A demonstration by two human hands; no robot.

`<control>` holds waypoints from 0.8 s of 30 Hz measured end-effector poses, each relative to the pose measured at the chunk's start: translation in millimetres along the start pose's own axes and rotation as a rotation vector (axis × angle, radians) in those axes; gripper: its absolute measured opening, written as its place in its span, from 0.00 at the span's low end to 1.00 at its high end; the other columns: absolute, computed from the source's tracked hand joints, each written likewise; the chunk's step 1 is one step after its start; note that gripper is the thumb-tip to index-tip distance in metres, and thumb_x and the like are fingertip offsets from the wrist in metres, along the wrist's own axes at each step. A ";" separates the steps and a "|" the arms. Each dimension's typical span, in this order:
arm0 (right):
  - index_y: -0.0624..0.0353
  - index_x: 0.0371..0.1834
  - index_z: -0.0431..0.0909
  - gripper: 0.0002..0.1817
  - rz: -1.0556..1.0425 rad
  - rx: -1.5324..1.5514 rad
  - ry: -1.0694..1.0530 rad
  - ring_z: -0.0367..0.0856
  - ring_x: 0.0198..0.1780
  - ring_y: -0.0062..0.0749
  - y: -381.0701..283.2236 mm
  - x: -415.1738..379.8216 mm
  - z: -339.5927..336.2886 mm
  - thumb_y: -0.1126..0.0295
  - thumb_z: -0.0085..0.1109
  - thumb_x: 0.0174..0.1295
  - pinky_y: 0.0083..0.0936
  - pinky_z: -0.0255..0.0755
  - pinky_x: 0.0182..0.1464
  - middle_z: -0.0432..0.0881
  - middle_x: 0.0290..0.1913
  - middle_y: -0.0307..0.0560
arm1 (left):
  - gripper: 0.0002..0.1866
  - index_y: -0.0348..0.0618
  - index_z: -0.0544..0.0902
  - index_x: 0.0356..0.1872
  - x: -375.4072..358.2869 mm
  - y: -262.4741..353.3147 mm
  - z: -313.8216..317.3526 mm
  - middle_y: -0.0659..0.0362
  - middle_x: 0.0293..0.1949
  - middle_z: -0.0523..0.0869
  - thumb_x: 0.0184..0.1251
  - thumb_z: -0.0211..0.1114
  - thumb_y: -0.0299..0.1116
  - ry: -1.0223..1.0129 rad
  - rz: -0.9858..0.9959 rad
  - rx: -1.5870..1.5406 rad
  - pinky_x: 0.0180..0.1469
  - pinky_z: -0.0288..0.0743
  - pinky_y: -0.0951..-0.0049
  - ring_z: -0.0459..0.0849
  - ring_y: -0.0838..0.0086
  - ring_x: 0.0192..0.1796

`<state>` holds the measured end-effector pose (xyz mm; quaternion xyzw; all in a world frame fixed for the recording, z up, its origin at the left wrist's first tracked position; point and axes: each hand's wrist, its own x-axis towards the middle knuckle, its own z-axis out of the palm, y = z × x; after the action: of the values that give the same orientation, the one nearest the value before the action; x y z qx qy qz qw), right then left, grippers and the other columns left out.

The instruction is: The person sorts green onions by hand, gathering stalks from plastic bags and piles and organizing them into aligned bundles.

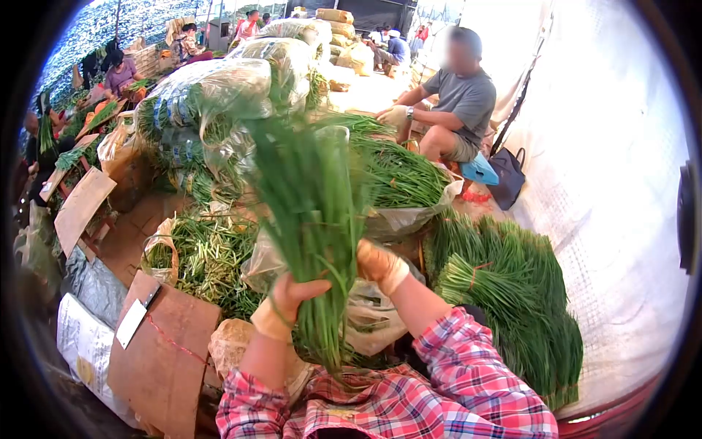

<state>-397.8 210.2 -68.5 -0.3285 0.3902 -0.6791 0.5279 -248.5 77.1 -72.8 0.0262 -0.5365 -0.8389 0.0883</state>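
A large loose bunch of long green stalks (318,219) stands upright in front of my chest, its upper leaves blurred. My left hand (284,304), in a pale glove, is wrapped round the lower left side of the bunch. At the right side of the bunch my right hand (380,265), also gloved, has its fingers curled near the stalks; what it grips, if anything, is hidden. Below the bunch lies a clear plastic bag (373,318). Tied bundles of green stalks (504,293) are stacked to the right.
A brown board (164,351) with a cleaver (134,320) lies at lower left. Trimmed greens (212,260) are heaped beside it. Beyond are more stalks (402,175) and large plastic-wrapped bales (205,91). A seated person (464,102) in grey is at the right; other people sit farther back.
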 end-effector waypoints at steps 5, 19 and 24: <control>0.61 0.56 0.72 0.31 -0.301 -0.099 -0.079 0.79 0.48 0.27 -45.8 10.9 12.1 0.61 0.70 0.49 0.28 0.74 0.51 0.79 0.51 0.43 | 0.24 0.35 0.76 0.50 23.1 -4.2 0.2 0.56 0.41 0.83 0.46 0.64 0.23 -0.068 -0.072 0.092 0.44 0.77 0.72 0.82 0.71 0.41; 0.64 0.49 0.75 0.21 -0.370 -0.227 0.268 0.83 0.37 0.29 -33.2 8.7 6.2 0.71 0.66 0.50 0.25 0.80 0.41 0.82 0.42 0.44 | 0.40 0.41 0.65 0.65 -8.3 -19.2 -39.0 0.51 0.63 0.71 0.47 0.71 0.31 0.111 0.268 0.093 0.70 0.56 0.62 0.65 0.61 0.67; 0.66 0.53 0.72 0.29 -0.457 -0.286 0.248 0.81 0.44 0.28 -15.8 13.6 41.7 0.74 0.72 0.45 0.25 0.76 0.50 0.81 0.46 0.45 | 0.54 0.39 0.57 0.68 -21.9 23.4 -10.8 0.48 0.63 0.69 0.35 0.79 0.38 0.181 0.403 0.088 0.70 0.54 0.62 0.64 0.58 0.67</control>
<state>-372.4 191.5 -34.2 -0.3933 0.4595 -0.7534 0.2580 -222.7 61.8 -57.3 -0.0025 -0.5567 -0.7744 0.3006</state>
